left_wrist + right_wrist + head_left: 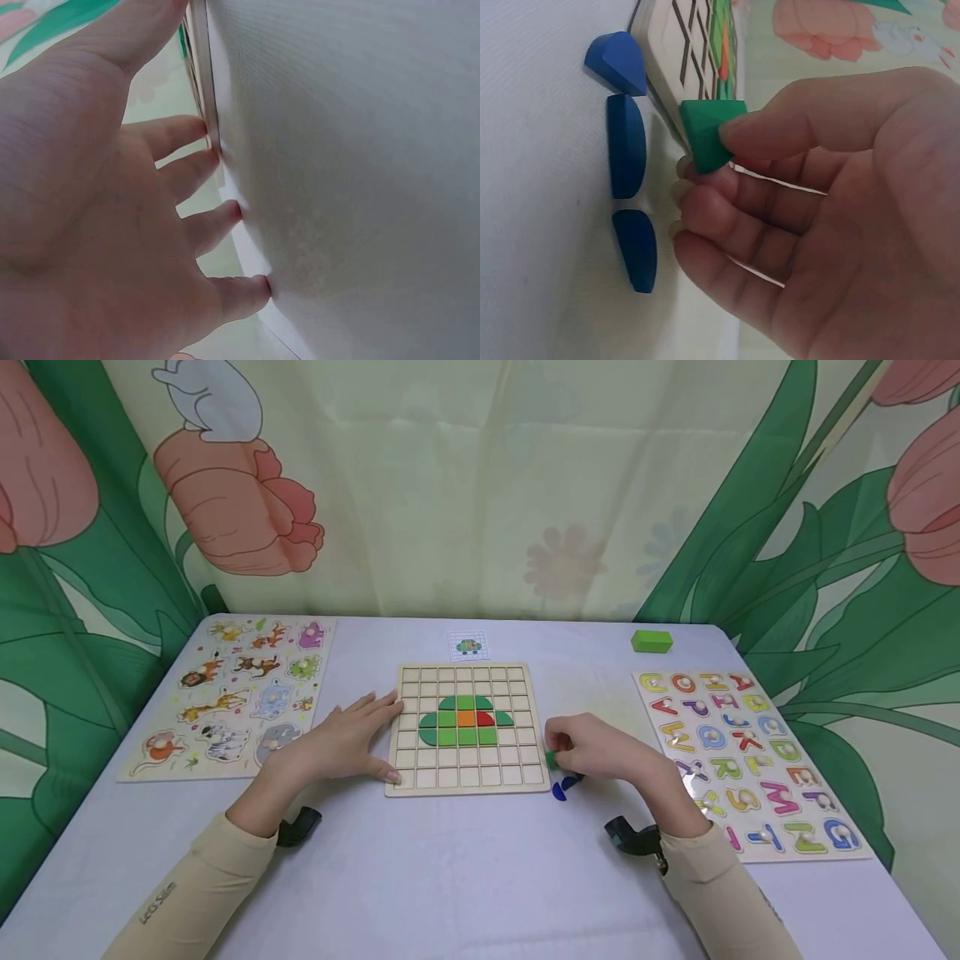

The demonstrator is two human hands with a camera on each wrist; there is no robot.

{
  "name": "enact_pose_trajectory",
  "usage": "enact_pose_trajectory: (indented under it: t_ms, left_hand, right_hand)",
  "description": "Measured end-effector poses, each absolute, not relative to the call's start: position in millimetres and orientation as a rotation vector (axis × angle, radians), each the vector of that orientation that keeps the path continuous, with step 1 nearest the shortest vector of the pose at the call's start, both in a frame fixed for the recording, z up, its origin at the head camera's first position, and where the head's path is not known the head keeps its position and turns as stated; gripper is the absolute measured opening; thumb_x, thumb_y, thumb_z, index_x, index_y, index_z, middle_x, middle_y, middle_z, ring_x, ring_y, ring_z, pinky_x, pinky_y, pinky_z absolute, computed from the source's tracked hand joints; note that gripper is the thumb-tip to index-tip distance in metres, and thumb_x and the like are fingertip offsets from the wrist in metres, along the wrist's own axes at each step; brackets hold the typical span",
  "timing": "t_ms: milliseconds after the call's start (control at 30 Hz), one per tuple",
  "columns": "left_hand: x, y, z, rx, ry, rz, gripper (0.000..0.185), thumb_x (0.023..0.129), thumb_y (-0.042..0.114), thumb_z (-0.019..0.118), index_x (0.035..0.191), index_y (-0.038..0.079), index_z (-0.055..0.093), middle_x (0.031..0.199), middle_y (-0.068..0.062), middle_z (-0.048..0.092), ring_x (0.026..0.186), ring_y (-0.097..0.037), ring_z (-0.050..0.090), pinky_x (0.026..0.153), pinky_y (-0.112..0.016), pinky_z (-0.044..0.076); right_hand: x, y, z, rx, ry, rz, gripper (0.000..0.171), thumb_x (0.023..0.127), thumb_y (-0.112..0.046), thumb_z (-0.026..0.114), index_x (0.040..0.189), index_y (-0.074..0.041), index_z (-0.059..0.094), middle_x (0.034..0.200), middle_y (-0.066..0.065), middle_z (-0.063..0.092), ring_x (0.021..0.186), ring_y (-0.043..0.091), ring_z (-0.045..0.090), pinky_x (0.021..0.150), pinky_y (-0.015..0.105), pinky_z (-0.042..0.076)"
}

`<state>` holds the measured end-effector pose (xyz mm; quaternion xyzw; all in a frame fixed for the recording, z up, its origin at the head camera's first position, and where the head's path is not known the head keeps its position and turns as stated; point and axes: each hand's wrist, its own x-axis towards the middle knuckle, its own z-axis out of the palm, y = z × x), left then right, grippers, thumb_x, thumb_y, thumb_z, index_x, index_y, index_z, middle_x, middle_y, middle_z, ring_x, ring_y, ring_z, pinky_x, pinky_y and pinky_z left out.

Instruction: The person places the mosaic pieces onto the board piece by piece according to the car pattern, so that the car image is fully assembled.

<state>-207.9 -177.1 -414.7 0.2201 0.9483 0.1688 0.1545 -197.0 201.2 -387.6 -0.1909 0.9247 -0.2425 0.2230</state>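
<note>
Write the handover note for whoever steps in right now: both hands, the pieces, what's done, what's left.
Left hand: open, fingers flat on the table, steadying the left edge of the square wooden grid board.
Right hand: pinches a small green wooden block just off the board's right edge.
Three blue wooden pieces lie on the white table beside that edge.
Done: a green shape with one orange tile and one red tile sits in the board's middle rows.
Left: the held green block and the blue pieces are not yet on the board.

Left hand (341,743): flat on the table, fingertips touching the grid board (467,777).
Right hand (600,753): pinching a green piece (551,759), blue pieces (564,787) just below.
</note>
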Motion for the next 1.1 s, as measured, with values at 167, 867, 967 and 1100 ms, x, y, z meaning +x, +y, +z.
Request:
enact_pose_trajectory:
  t_ms: [167, 867, 967, 1100]
  left_hand:
    - [-208, -177, -415, 0.629, 2.722, 0.467, 0.117, 0.065, 0.069, 0.078, 0.157, 0.016, 0.03, 0.168, -0.005, 0.017, 0.154, -0.041, 0.014, 0.113, -0.077, 0.015]
    - [-208, -177, -411, 0.62, 2.71, 0.477, 0.116, 0.066, 0.065, 0.08, 0.157, 0.015, 0.029, 0.168, -0.006, 0.017, 0.154, -0.041, 0.013, 0.113, -0.077, 0.013]
    - [-208, -176, -410, 0.621, 2.706, 0.481, 0.116, 0.067, 0.064, 0.08, 0.157, 0.014, 0.029, 0.168, -0.006, 0.017, 0.154, -0.041, 0.012, 0.113, -0.077, 0.013]
    - [-207, -176, -410, 0.617, 2.704, 0.48, 0.116, 0.066, 0.065, 0.08, 0.157, 0.014, 0.029, 0.168, -0.006, 0.017, 0.154, -0.042, 0.012, 0.113, -0.077, 0.013]
  right_hand:
    - [-200, 199, -390, -0.517, 2.563, -0.727, 0.012, 0.081, -0.002, 0.057, 0.084, -0.014, 0.059, 0.072, 0.001, 0.053, 0.065, 0.016, 0.05, 0.054, 0.026, 0.039]
    - [-210, 169, -391, -0.56, 2.619, -0.823, 0.008, 0.087, -0.005, 0.061, 0.089, -0.014, 0.061, 0.078, 0.001, 0.058, 0.073, 0.016, 0.053, 0.062, 0.028, 0.044]
    - [-212, 163, -394, -0.541, 2.65, -0.827, 0.009, 0.086, -0.005, 0.06, 0.088, -0.014, 0.061, 0.077, 0.001, 0.058, 0.073, 0.017, 0.053, 0.063, 0.028, 0.044]
    - [-215, 155, -399, -0.481, 2.686, -0.858, 0.01, 0.086, -0.005, 0.059, 0.089, -0.014, 0.061, 0.077, 0.002, 0.057, 0.073, 0.018, 0.053, 0.063, 0.028, 0.044]
